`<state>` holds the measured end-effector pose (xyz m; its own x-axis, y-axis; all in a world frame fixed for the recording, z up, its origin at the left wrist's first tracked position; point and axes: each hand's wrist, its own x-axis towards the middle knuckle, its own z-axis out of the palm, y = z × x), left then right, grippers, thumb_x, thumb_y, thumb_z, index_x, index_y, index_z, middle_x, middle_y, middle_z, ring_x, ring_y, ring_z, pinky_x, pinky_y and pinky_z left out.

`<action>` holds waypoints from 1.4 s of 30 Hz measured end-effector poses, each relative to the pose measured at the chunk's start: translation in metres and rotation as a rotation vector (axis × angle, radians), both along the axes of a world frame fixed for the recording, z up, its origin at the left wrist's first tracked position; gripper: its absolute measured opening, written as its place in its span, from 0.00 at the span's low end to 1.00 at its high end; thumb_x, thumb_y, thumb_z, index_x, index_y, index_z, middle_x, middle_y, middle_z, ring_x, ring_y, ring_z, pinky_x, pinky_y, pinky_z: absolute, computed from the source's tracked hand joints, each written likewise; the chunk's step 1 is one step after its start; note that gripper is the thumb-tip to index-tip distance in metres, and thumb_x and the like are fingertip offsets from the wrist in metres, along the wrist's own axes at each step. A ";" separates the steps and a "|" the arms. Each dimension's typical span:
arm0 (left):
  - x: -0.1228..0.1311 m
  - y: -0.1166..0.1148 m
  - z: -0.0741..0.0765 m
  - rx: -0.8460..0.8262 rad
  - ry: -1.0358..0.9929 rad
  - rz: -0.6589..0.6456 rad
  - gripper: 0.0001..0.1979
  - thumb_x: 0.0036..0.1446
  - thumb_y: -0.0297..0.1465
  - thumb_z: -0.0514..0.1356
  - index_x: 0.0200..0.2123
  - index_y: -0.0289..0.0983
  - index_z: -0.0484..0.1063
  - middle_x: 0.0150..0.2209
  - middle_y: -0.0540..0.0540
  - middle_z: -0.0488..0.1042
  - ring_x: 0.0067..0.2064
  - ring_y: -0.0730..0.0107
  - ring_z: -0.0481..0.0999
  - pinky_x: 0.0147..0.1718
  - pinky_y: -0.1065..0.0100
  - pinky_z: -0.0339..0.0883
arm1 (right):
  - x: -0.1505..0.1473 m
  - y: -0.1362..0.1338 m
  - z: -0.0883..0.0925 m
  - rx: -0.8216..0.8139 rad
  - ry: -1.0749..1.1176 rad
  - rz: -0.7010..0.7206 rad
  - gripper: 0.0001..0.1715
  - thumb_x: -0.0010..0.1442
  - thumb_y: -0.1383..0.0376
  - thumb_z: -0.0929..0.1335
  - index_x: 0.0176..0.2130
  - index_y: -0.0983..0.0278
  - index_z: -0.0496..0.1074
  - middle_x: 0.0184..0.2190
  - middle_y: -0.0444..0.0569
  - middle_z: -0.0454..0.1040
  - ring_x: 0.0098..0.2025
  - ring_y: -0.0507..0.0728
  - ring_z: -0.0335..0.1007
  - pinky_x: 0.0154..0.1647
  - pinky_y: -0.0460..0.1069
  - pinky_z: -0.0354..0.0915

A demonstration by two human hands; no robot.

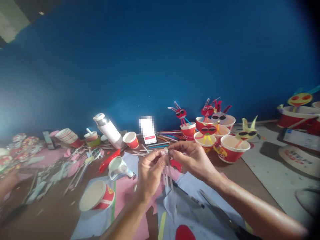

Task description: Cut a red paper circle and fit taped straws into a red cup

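Observation:
My left hand (151,171) and my right hand (196,158) meet above the table, fingertips pinched close together. Between them is a small pale piece, partly hidden by the fingers, with narrow whitish translucent strips (172,190) hanging below. Their exact kind is unclear. Under the hands lie sheets of pale blue (185,218) and pink paper (125,191). A black pen (191,196) and open-looking scissors (220,210) rest near my right forearm. A red paper piece (185,232) lies at the front edge of view.
Left are a paper cup (92,196), a tape dispenser (117,167), a red tool (109,161), paper scraps (75,165) and a white bottle (110,131). Red cups with paper bug figures (232,151) stand right. Another person's hand (8,185) shows far left.

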<state>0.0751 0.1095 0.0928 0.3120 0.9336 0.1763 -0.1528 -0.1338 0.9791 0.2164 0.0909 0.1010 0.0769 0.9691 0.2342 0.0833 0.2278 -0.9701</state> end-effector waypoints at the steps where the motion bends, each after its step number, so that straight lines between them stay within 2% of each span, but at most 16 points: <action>1: 0.000 -0.001 0.000 0.060 0.057 0.021 0.07 0.54 0.31 0.60 0.36 0.36 0.75 0.34 0.48 0.75 0.37 0.70 0.72 0.39 0.71 0.65 | 0.000 -0.001 0.001 0.002 -0.034 -0.014 0.07 0.51 0.69 0.65 0.29 0.66 0.75 0.23 0.44 0.75 0.23 0.50 0.69 0.21 0.42 0.63; 4: -0.001 -0.004 0.002 0.234 0.199 0.093 0.07 0.54 0.31 0.60 0.36 0.36 0.75 0.33 0.48 0.74 0.37 0.70 0.72 0.38 0.72 0.65 | 0.000 -0.003 0.002 0.012 -0.127 -0.060 0.08 0.50 0.71 0.65 0.29 0.65 0.75 0.24 0.43 0.75 0.22 0.49 0.67 0.21 0.42 0.63; 7: 0.000 -0.006 0.001 0.305 0.244 0.124 0.07 0.54 0.30 0.60 0.36 0.36 0.75 0.33 0.48 0.75 0.36 0.70 0.72 0.36 0.72 0.65 | 0.000 -0.004 -0.001 0.026 -0.162 -0.090 0.10 0.50 0.71 0.64 0.30 0.65 0.75 0.24 0.42 0.74 0.21 0.48 0.65 0.21 0.43 0.63; 12: 0.002 -0.003 -0.002 0.135 0.135 0.081 0.07 0.53 0.32 0.61 0.35 0.35 0.75 0.32 0.48 0.75 0.36 0.69 0.72 0.37 0.71 0.65 | -0.002 -0.003 -0.003 0.022 -0.119 -0.094 0.10 0.49 0.72 0.64 0.30 0.65 0.74 0.23 0.43 0.74 0.24 0.50 0.68 0.21 0.42 0.63; 15: 0.002 -0.001 -0.003 0.001 0.010 0.020 0.08 0.53 0.32 0.61 0.36 0.36 0.75 0.32 0.47 0.75 0.36 0.69 0.72 0.38 0.70 0.65 | -0.001 -0.002 -0.002 -0.003 -0.026 -0.048 0.10 0.50 0.71 0.63 0.30 0.66 0.74 0.24 0.43 0.74 0.21 0.49 0.66 0.20 0.42 0.63; 17: 0.001 0.000 -0.003 -0.024 -0.024 0.018 0.08 0.53 0.32 0.61 0.37 0.36 0.76 0.32 0.48 0.76 0.35 0.69 0.72 0.37 0.70 0.65 | 0.000 -0.002 -0.001 -0.018 0.024 -0.005 0.10 0.52 0.69 0.63 0.30 0.66 0.74 0.24 0.43 0.74 0.19 0.47 0.65 0.19 0.42 0.62; 20: 0.001 0.000 -0.002 0.042 0.035 0.041 0.08 0.53 0.32 0.61 0.37 0.37 0.76 0.33 0.48 0.75 0.35 0.69 0.72 0.37 0.70 0.65 | 0.000 -0.002 -0.001 -0.016 0.031 0.017 0.10 0.53 0.67 0.64 0.31 0.66 0.75 0.23 0.44 0.74 0.19 0.47 0.64 0.18 0.41 0.62; 26: 0.000 -0.005 0.000 0.277 0.243 0.136 0.06 0.54 0.30 0.60 0.35 0.36 0.75 0.32 0.48 0.76 0.36 0.69 0.73 0.37 0.72 0.65 | -0.001 -0.003 -0.001 0.023 -0.117 -0.078 0.09 0.50 0.70 0.65 0.30 0.66 0.75 0.23 0.43 0.74 0.20 0.48 0.65 0.20 0.42 0.63; 31: 0.001 -0.007 0.000 0.340 0.321 0.203 0.05 0.53 0.30 0.61 0.34 0.36 0.75 0.31 0.48 0.76 0.33 0.70 0.73 0.33 0.73 0.64 | -0.002 -0.005 -0.001 0.079 -0.241 -0.148 0.09 0.50 0.71 0.64 0.29 0.65 0.75 0.22 0.42 0.75 0.22 0.50 0.68 0.22 0.42 0.63; 35: 0.002 -0.007 -0.001 0.265 0.272 0.179 0.07 0.53 0.31 0.61 0.34 0.35 0.76 0.29 0.48 0.75 0.32 0.70 0.72 0.33 0.73 0.64 | -0.004 -0.004 -0.004 0.092 -0.266 -0.189 0.09 0.48 0.72 0.65 0.27 0.64 0.75 0.21 0.42 0.75 0.23 0.50 0.69 0.23 0.42 0.63; 38: 0.004 -0.006 -0.004 0.162 0.162 0.150 0.07 0.52 0.32 0.61 0.32 0.34 0.75 0.28 0.49 0.75 0.32 0.70 0.72 0.33 0.72 0.64 | -0.005 -0.003 -0.005 0.072 -0.218 -0.193 0.10 0.47 0.72 0.64 0.28 0.64 0.75 0.21 0.42 0.75 0.23 0.51 0.69 0.22 0.43 0.63; 42: 0.007 -0.002 -0.008 -0.020 0.010 0.097 0.08 0.51 0.33 0.62 0.31 0.33 0.74 0.28 0.48 0.76 0.32 0.70 0.74 0.34 0.70 0.66 | -0.005 -0.002 -0.005 0.011 -0.092 -0.110 0.11 0.49 0.72 0.63 0.28 0.65 0.74 0.21 0.42 0.74 0.22 0.50 0.69 0.20 0.42 0.63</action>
<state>0.0818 0.1070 0.0850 0.2217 0.9627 0.1548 -0.1299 -0.1282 0.9832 0.2117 0.0889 0.0961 0.1604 0.9534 0.2556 0.1973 0.2227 -0.9547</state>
